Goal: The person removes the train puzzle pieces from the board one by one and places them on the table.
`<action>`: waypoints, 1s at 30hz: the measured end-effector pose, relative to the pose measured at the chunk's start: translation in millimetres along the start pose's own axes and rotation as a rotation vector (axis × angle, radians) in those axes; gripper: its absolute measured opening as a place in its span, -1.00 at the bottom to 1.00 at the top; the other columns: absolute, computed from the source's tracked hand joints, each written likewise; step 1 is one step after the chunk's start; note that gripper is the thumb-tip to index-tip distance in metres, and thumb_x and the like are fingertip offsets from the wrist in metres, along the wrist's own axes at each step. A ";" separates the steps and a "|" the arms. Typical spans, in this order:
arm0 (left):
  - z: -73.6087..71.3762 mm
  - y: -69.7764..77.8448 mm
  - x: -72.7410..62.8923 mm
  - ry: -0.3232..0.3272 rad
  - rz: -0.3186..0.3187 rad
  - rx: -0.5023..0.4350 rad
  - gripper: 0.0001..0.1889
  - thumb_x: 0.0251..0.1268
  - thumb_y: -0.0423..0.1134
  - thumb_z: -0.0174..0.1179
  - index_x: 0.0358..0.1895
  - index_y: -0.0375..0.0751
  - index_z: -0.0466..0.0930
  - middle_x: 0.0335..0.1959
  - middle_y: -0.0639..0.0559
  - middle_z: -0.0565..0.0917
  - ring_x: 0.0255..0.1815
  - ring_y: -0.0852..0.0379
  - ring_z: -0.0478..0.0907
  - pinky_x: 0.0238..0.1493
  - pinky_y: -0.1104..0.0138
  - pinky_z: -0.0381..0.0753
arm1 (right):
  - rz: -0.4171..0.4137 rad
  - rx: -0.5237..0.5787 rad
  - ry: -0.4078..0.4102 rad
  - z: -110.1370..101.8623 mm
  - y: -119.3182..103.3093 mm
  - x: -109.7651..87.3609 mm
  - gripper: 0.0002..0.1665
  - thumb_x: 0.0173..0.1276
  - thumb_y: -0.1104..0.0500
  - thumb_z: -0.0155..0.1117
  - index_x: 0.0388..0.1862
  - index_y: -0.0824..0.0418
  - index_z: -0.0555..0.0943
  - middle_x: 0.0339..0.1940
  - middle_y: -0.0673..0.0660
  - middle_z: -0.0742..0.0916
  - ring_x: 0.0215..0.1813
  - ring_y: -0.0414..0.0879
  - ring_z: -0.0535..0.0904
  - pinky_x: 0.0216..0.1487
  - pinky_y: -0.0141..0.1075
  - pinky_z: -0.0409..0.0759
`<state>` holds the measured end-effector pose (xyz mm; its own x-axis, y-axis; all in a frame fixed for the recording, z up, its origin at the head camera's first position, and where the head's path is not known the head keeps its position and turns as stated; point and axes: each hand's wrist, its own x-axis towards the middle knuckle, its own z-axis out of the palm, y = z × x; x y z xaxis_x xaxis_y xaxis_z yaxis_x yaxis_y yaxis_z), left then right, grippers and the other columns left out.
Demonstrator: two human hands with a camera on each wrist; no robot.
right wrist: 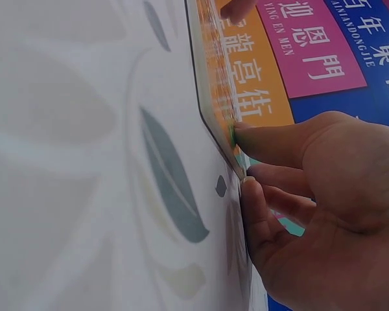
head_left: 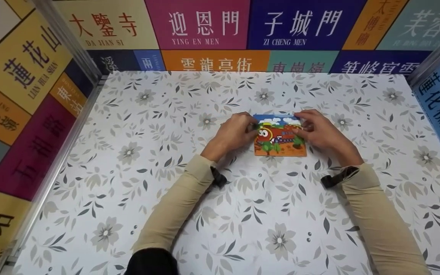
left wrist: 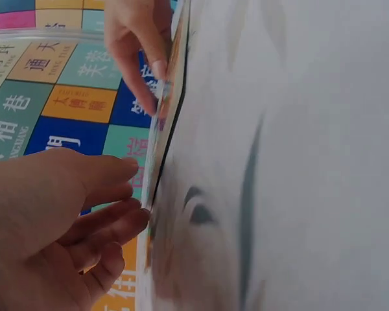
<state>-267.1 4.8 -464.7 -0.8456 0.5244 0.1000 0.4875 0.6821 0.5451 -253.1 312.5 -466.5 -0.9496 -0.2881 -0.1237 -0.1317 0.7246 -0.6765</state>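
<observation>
A small square picture board [head_left: 277,149] lies on the patterned tabletop in the head view. Its cartoon shows a red train with big eyes under a blue sky. At its left edge is my left hand [head_left: 233,133], whose loosely bent fingers touch the edge. The left wrist view shows that hand's thumb [left wrist: 113,170] apart from the board. My right hand [head_left: 322,131] pinches the right edge; in the right wrist view the thumb [right wrist: 272,144] lies on the printed face, a fingertip [right wrist: 249,188] against the rim. The board's underside is hidden.
White cloth with grey flowers and leaves covers the table [head_left: 128,198]. Coloured panels with Chinese lettering [head_left: 204,25] stand along the back and both sides. Dark wrist straps [head_left: 338,177] sit at the sleeve cuffs. A black object [head_left: 151,261] shows at the lower left.
</observation>
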 end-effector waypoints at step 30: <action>15.3 19.0 42.6 -0.056 -0.140 -0.072 -0.68 0.51 -0.15 0.41 0.18 -0.22 0.71 0.00 -0.07 0.66 -0.05 0.12 0.52 0.05 0.26 0.59 | 0.012 0.019 -0.009 0.2 -0.7 1.3 -0.26 0.64 0.14 0.32 0.69 0.29 0.35 0.69 0.29 0.30 0.43 0.34 0.50 0.49 0.26 0.49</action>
<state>-290.5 47.9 -462.8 -0.8897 0.4558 -0.0266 0.3471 0.7131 0.6091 -254.3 311.5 -466.4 -0.9484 -0.2852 -0.1383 -0.1150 0.7162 -0.6884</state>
